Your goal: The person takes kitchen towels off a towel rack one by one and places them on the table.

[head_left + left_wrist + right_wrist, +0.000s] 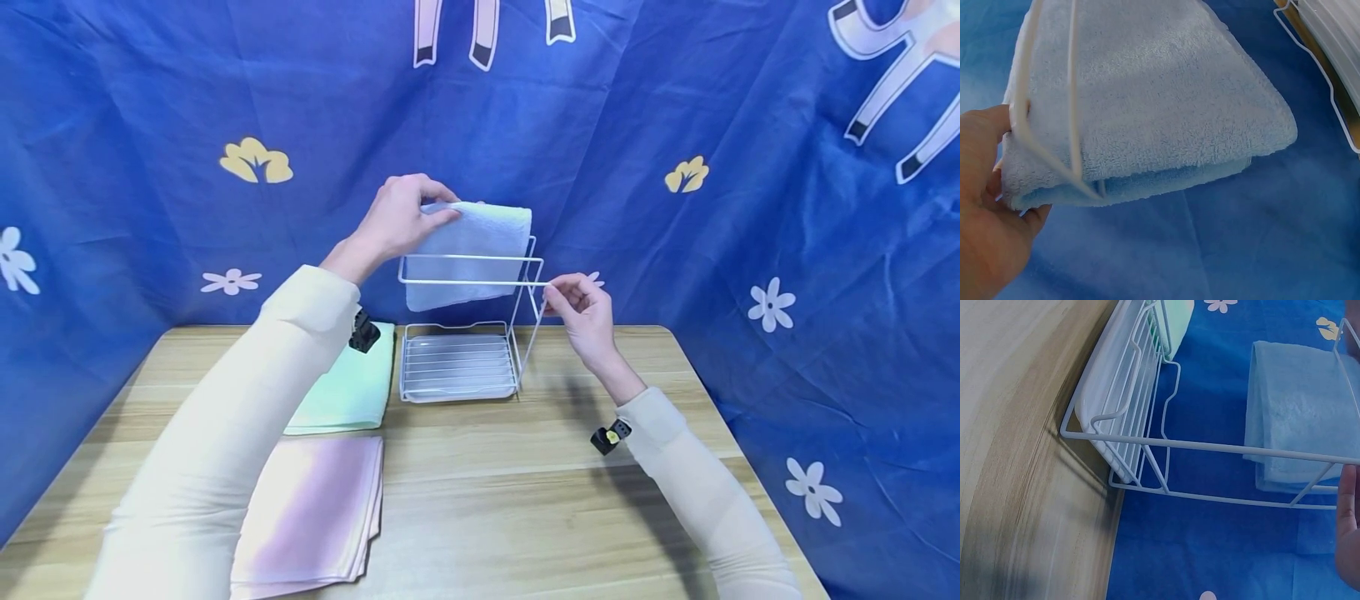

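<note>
My left hand [405, 212] pinches the upper left edge of a folded light blue towel [480, 237], its thumb on the near side. The towel stands above and behind the top rails of a white wire rack [472, 283]. In the left wrist view, those rails cross in front of the terry cloth [1147, 106], and its lower edge shows a folded gap. At the rack's front right top corner, my right hand [585, 317] pinches the rail between thumb and fingers. Only part of that hand [1349, 531] shows in the right wrist view.
A white tray [459, 362] sits under the wire grid at the rack's base. Left of it lies a folded mint green towel [348, 392], with a folded pink towel [315, 508] nearer. A blue curtain [615, 183] hangs behind the wooden table [525, 500].
</note>
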`<state>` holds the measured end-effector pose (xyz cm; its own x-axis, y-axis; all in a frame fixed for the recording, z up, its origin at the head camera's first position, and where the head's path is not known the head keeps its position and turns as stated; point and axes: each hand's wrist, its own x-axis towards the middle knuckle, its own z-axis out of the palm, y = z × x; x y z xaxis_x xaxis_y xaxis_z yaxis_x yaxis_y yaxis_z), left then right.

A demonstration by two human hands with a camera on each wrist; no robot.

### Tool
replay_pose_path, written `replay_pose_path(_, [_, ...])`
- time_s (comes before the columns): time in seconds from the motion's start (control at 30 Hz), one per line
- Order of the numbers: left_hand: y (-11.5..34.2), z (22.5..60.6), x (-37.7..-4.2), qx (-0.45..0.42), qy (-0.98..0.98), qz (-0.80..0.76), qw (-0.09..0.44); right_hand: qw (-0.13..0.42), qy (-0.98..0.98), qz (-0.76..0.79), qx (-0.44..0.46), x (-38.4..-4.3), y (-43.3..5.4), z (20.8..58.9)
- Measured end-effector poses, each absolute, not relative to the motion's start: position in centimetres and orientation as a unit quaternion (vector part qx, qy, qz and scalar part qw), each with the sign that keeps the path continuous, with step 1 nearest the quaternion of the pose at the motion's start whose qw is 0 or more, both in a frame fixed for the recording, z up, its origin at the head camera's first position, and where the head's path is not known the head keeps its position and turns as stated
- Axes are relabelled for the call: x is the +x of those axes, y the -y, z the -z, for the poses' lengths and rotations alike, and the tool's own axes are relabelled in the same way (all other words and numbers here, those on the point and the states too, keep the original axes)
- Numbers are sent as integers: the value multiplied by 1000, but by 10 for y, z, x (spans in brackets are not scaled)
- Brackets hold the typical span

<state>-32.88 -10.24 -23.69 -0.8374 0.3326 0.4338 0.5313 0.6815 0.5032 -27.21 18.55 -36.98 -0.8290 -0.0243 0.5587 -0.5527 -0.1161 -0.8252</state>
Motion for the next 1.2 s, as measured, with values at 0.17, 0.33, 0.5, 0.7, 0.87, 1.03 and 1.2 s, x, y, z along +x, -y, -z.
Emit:
replay_pose_path(0.17, [108, 232, -324, -233, 900, 330, 164, 187, 637, -713, 226, -272, -185, 370])
replay_pose_path(0.33, [113, 229, -320, -230, 896, 338, 173, 187, 641, -711, 221, -271, -184, 369])
replay_pose_path(0.5, [116, 226, -318, -234, 889, 343, 196, 187, 639, -714, 218, -271, -184, 369])
replay_pose_path(0.7, [118, 219, -314, -234, 885, 347, 205, 187, 635, -718, 216, -270, -184, 368])
replay_pose_path(0.87, [120, 214, -311, -234, 882, 348, 214, 185, 634, -720, 213, -271, -184, 369])
replay_pose_path(1.03, [124, 209, -305, -228, 881, 351, 221, 185, 633, -719, 218, -271, -185, 369])
replay_pose_path(1.2, [126, 205, -297, -228, 877, 361, 220, 182, 630, -721, 222, -271, -186, 369])
